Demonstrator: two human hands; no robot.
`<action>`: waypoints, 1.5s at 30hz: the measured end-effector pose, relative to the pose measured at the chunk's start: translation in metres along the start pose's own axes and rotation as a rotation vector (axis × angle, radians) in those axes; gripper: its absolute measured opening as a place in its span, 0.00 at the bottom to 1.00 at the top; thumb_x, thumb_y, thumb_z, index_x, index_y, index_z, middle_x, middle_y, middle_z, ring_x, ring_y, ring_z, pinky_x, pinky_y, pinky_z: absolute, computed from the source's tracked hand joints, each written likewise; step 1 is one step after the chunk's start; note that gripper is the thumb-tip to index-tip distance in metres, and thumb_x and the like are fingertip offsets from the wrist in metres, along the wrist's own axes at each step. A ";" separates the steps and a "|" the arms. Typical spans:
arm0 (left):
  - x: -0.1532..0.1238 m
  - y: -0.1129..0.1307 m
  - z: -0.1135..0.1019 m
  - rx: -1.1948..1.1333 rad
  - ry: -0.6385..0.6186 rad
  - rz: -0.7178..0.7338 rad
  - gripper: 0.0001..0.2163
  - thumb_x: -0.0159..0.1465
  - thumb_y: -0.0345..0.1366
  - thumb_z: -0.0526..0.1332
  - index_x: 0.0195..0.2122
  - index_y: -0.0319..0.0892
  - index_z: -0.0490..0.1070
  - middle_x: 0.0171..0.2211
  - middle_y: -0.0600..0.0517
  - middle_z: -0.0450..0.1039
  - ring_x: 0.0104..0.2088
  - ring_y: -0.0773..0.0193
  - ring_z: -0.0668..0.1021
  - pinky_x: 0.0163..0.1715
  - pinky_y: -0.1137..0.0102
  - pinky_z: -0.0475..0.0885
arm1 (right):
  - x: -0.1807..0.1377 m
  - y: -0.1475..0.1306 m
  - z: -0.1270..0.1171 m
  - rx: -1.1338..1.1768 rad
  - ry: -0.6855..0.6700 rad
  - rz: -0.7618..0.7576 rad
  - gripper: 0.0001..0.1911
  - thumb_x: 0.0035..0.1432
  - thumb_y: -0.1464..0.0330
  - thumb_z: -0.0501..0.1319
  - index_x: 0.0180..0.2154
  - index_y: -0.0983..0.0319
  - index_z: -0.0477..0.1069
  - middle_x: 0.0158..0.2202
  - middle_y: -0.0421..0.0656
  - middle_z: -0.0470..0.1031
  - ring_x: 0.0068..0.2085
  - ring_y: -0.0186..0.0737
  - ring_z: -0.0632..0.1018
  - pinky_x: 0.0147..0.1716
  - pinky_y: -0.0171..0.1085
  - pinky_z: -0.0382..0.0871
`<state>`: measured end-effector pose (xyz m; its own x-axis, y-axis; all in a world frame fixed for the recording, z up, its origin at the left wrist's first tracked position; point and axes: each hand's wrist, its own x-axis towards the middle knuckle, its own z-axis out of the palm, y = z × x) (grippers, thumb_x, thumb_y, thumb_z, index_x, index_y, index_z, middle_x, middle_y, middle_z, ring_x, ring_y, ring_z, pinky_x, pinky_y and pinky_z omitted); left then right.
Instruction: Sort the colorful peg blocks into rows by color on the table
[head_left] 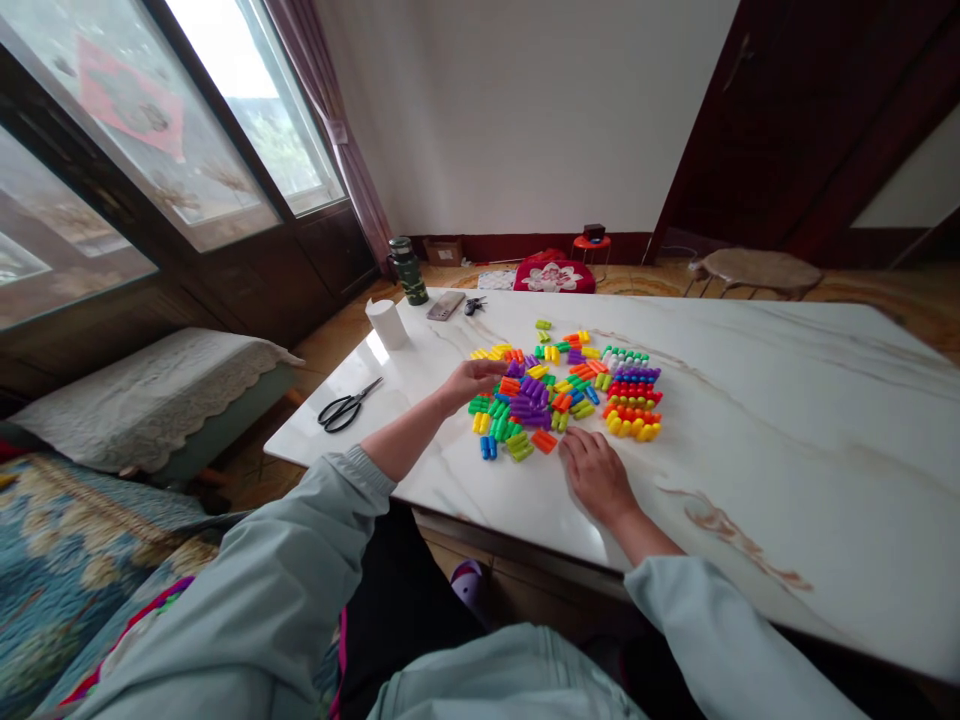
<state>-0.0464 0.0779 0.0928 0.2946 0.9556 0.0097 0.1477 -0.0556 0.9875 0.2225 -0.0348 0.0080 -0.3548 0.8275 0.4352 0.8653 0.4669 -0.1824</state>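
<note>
A pile of small, glossy, bullet-shaped plastic blocks in several colours lies on the marble-patterned table (787, 400). My left hand (474, 382) reaches over the pile's left side, fingers stretched toward the purple blocks (531, 408); whether they touch is unclear. Just in front of the pile, my right hand (596, 472) rests palm down on the tabletop. Its slightly bent fingers lie apart, close to an orange block (544, 441), with nothing visible in them. Beside the pile on the right stand neat colour-sorted rows of blocks, among them a yellow row (634, 428) and a red row (634, 392).
Black-handled scissors (346, 408) lie at the table's left. Toward the far left edge stand a white paper roll (387, 324) and a camouflage bottle (408, 271), near a phone (445, 305) and keys (474, 306). Beyond the table is a round stool (757, 268).
</note>
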 end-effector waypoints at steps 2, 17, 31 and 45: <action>-0.004 -0.002 0.001 -0.002 0.028 -0.006 0.28 0.47 0.49 0.74 0.46 0.38 0.77 0.45 0.43 0.79 0.43 0.54 0.79 0.40 0.63 0.76 | 0.000 0.000 0.000 -0.006 0.000 -0.004 0.15 0.62 0.73 0.51 0.49 0.63 0.70 0.54 0.49 0.72 0.52 0.48 0.68 0.50 0.44 0.64; -0.036 0.017 -0.032 -0.049 0.332 0.013 0.25 0.52 0.46 0.69 0.49 0.40 0.74 0.49 0.42 0.77 0.49 0.55 0.79 0.44 0.65 0.73 | 0.004 0.008 0.005 0.063 0.029 -0.023 0.15 0.57 0.75 0.54 0.45 0.64 0.71 0.50 0.50 0.73 0.50 0.49 0.69 0.52 0.43 0.65; -0.025 0.017 -0.007 -0.109 0.373 0.067 0.25 0.52 0.46 0.69 0.49 0.38 0.73 0.48 0.40 0.78 0.47 0.53 0.79 0.43 0.63 0.74 | 0.003 0.006 0.006 0.073 0.028 0.001 0.14 0.60 0.75 0.53 0.46 0.64 0.71 0.51 0.50 0.73 0.51 0.48 0.70 0.52 0.44 0.65; -0.025 -0.051 0.050 0.662 0.473 0.395 0.16 0.63 0.36 0.59 0.52 0.44 0.73 0.56 0.43 0.69 0.58 0.51 0.71 0.57 0.53 0.67 | -0.001 -0.004 0.002 -0.016 0.047 0.026 0.16 0.62 0.76 0.52 0.50 0.61 0.68 0.53 0.48 0.72 0.51 0.46 0.70 0.50 0.44 0.67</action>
<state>-0.0137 0.0427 0.0347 0.0419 0.8429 0.5365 0.6740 -0.4202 0.6075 0.2191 -0.0370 0.0061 -0.3152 0.8236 0.4716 0.8797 0.4400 -0.1804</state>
